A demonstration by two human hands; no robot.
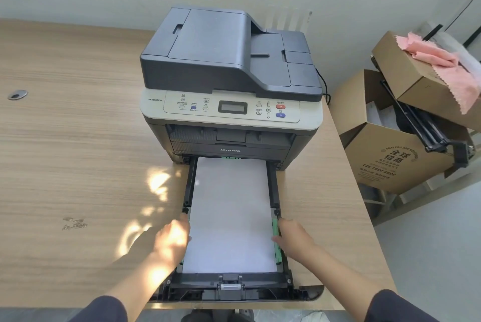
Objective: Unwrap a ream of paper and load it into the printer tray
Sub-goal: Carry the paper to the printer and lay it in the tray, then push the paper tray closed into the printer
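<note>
Lower centre: paper stack lies flat in the pulled-out printer tray; left hand and right hand press curled fingers against its sides, apparently squaring it.

Single head-worn view, close above the printer and its pulled-out tray, facing forward-down.

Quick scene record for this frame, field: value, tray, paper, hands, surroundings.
printer: Lenovo multifunction printer on wooden desk, against wall
paper tray: pulled out toward the person, partly still in the printer
paper stack: white, lying flat in tray between side guides
left hand: at stack's left edge
right hand: at stack's right edge, by green guide
wrapper: not visible
right of desk: open cardboard boxes, pink cloth
</note>
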